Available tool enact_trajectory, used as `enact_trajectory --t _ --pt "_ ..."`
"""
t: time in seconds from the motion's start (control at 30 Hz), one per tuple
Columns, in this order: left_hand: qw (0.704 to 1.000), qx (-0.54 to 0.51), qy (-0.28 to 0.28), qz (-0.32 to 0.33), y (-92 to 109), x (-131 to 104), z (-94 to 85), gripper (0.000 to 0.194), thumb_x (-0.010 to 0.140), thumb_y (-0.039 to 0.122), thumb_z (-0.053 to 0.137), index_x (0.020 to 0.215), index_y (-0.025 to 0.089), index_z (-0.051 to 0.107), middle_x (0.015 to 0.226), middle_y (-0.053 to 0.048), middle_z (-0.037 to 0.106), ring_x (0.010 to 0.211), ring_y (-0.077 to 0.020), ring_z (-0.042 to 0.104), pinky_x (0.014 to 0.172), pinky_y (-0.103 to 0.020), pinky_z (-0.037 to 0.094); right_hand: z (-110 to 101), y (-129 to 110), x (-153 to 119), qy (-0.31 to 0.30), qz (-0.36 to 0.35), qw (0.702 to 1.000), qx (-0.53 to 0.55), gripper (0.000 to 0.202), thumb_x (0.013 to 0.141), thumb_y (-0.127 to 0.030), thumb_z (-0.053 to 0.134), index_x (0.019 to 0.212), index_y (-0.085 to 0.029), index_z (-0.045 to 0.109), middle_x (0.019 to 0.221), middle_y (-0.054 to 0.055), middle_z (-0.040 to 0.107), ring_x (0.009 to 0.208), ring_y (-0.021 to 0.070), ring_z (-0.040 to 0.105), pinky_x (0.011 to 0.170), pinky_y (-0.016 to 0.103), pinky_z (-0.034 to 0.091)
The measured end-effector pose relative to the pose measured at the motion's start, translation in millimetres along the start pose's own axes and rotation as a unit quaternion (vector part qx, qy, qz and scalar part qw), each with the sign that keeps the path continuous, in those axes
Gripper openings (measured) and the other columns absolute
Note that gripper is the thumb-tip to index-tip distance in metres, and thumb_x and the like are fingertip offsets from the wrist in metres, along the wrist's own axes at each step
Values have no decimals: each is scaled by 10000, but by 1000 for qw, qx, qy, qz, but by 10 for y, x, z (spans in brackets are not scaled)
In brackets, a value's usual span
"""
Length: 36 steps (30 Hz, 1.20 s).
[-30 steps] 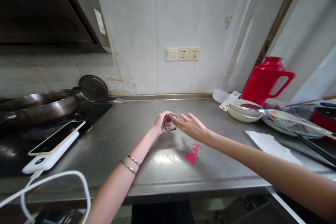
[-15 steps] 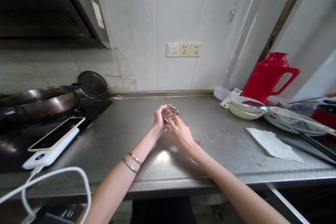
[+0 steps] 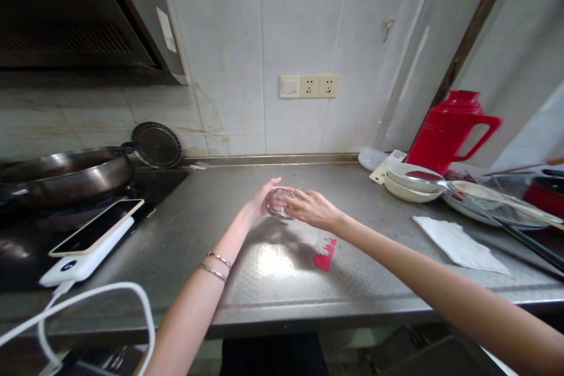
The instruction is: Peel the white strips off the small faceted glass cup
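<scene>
The work looks unfinished: mid-frame, the left hand (image 3: 259, 202) grips a clear glass (image 3: 275, 204). The right hand (image 3: 312, 210) meets its rim, grip unclear.

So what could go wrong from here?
The clear, round glass cup could slip from your cupped left hand onto the grey metal counter if your right hand, at its rim, nudges it. Snagging the looped white cable might drag the white power bank and the gold-edged, black-screened phone on it.
</scene>
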State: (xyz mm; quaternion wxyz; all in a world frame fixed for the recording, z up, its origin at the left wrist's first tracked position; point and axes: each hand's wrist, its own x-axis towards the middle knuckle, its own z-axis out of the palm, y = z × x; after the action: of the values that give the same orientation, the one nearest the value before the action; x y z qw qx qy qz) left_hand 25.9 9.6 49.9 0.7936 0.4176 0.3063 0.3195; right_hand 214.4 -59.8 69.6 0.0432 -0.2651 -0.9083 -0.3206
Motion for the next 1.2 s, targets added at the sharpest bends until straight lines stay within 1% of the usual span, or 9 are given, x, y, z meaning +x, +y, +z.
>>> enact_trajectory --t 0.13,0.27,0.47,0.7,0.8,0.93,1.03,1.1,1.2 --pt "999 5 25 -24 -80 47 55 313 823 423 574 746 132 663 580 -57 666 484 -153 593 570 -309 515 41 106 -24 8 -32 999 -29 231 935 -115 415 965 -189 631 1116 69 610 1006 218 503 798 366 438" --pt "996 -18 73 54 -88 82 122 270 831 366 563 778 128 679 601 -47 671 464 -121 571 531 -251 475 39 86 -35 13 48 998 -45 250 905 -83 431 1024 -167 634 1185 94 592 981 246 507 834 416 425" --pt "981 -67 125 135 -93 121 196 304 844 342 505 757 110 681 638 -65 688 489 -123 592 457 -216 401 18 -197 39 -27 191 981 39 316 866 -48 426 1122 -157 577 1234 138 558 1012 260 507 743 351 465" --pt "964 -113 124 205 -264 183 304 278 794 387 567 732 130 654 655 -61 690 558 -145 629 517 -226 448 67 -575 250 -14 411 878 245 278 861 -180 468 1119 -221 561 1191 75 583 894 192 612 655 263 470" --pt "963 -133 111 205 -305 173 328 301 811 388 531 736 124 655 657 -64 689 555 -146 622 508 -226 443 90 -619 298 10 452 844 290 224 890 -227 450 1077 -215 571 1153 61 598 805 158 628 670 248 467" --pt "962 -164 60 208 -298 134 312 306 819 356 489 782 109 667 727 -89 705 628 -171 647 584 -251 474 83 -529 261 -9 411 873 261 234 937 -271 397 1094 -249 569 1181 47 589 862 179 638 651 253 471" --pt "976 -154 -24 154 -252 94 207 379 816 384 453 913 93 676 846 -141 718 702 -226 665 641 -313 491 45 -414 185 -64 348 913 203 314 952 -240 354 1225 -281 502 1221 62 570 859 190 646 623 265 479" --pt "984 -131 -73 94 -201 64 95 467 831 434 415 1022 85 661 888 -167 716 727 -260 670 669 -365 495 16 -335 125 -86 282 943 157 387 943 -166 344 1302 -276 436 1263 86 547 876 187 644 633 267 483" --pt "992 -91 -85 25 -108 22 -59 584 854 546 383 1053 66 651 788 -158 717 668 -247 665 643 -345 490 -8 -221 35 -89 138 982 96 352 925 -88 363 1225 -215 494 1216 105 573 886 176 635 698 287 488"
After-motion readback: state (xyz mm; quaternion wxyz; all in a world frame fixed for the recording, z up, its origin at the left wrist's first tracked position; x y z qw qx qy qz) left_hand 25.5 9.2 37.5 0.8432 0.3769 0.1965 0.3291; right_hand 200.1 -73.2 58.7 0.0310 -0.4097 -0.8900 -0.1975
